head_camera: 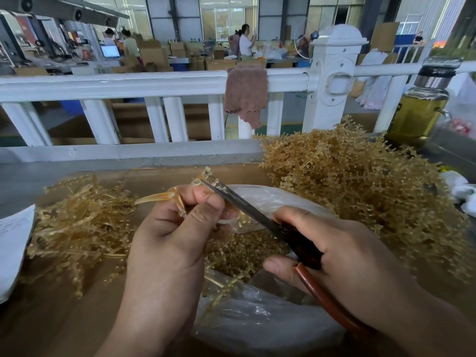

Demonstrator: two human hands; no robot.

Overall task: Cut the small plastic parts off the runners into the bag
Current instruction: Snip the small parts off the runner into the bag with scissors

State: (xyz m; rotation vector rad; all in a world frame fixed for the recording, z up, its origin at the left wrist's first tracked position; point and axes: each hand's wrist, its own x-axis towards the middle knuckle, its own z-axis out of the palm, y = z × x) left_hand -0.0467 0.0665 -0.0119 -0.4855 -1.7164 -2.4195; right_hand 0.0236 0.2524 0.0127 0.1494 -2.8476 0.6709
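Nearest the lens, my left hand [170,235] and right hand [334,253] work directly above the bag [257,323], a clear plastic bag lying open on the cardboard surface [64,318].

1. Left hand: thumb and fingers are curled and pinch one amber runner [177,195], holding it over the bag's far rim.
2. Right hand: fingers are curled round the dark handles of the scissors [247,207]. The blades point up and left across the bag and are nearly together, with their tips at the runner's upper branch.
3. Small cut parts [237,251] lie heaped inside the bag, below both hands.
4. Right of the bag, touching its edge: a dense pile of runners [360,181].
5. Left of the bag: a looser heap of runners [77,222], with a paper sheet [13,240] further left.
6. Beyond the bag: a white railing [154,81] with a brown cloth [246,96] draped over it. A bottle [419,109] of yellow liquid stands behind the dense pile.
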